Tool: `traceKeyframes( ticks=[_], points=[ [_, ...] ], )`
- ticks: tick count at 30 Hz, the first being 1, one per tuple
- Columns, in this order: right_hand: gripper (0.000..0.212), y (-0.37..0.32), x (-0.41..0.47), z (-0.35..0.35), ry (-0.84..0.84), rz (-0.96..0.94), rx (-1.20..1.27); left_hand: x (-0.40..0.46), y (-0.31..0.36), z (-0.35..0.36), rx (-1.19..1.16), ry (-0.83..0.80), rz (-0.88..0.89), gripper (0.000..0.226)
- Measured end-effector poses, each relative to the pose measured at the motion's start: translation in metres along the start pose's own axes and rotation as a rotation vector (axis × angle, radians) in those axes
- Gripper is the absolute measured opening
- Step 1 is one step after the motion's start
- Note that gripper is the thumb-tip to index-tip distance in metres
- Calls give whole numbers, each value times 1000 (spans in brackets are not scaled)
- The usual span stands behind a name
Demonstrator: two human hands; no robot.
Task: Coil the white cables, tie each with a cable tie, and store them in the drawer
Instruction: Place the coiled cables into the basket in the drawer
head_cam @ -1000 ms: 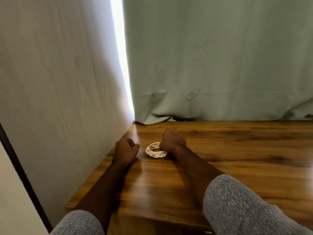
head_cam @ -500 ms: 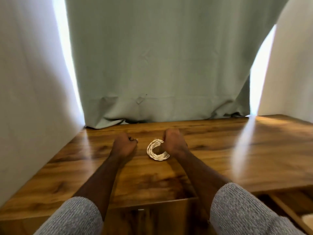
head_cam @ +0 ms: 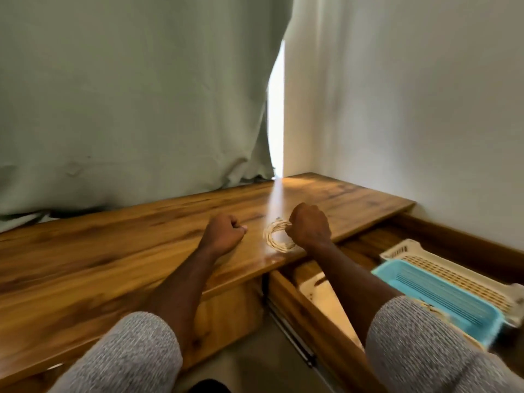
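right hand (head_cam: 310, 226) clenching on the coiled white cable (head_cam: 276, 240), resting on the wooden desk (head_cam: 113, 251) near its near edge; left hand (head_cam: 224, 235) lying fisted just left of it, apart; drawer (head_cam: 320, 321) standing open below right, holding blue tray (head_cam: 442, 296) and cream tray (head_cam: 459, 272)

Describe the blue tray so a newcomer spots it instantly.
Right of the brown wooden desktop, the open wooden drawer holds plastic trays. The light blue slatted plastic tray lies on top, nearer the person than the cream perforated plastic tray; it is the only blue one.
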State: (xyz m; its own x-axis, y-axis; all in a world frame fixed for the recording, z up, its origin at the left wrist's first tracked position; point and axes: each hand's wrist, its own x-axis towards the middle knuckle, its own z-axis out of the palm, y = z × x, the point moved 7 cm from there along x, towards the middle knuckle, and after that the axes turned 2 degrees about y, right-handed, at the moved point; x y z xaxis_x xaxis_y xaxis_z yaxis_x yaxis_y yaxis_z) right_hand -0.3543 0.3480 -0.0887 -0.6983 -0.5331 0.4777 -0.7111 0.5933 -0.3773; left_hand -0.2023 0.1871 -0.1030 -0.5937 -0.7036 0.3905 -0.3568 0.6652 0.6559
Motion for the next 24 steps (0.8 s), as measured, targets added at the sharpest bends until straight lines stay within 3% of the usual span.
traceKeyframes(
  ticks=[6, 15, 19, 24],
  points=[
    [26, 138, -23, -61, 70, 196, 21, -34, 99, 111, -71, -174, 103, 25],
    [17, 328, -65, -136, 210, 527, -71, -83, 195, 227, -31, -375, 281, 32],
    [18, 374, -76, -139, 192, 642, -65, -86, 207, 257, 27, -436, 318, 27],
    [30, 393, -76, -124, 103, 691, -59, -72, 215, 269, 48, -401, 335, 24]
  ],
)
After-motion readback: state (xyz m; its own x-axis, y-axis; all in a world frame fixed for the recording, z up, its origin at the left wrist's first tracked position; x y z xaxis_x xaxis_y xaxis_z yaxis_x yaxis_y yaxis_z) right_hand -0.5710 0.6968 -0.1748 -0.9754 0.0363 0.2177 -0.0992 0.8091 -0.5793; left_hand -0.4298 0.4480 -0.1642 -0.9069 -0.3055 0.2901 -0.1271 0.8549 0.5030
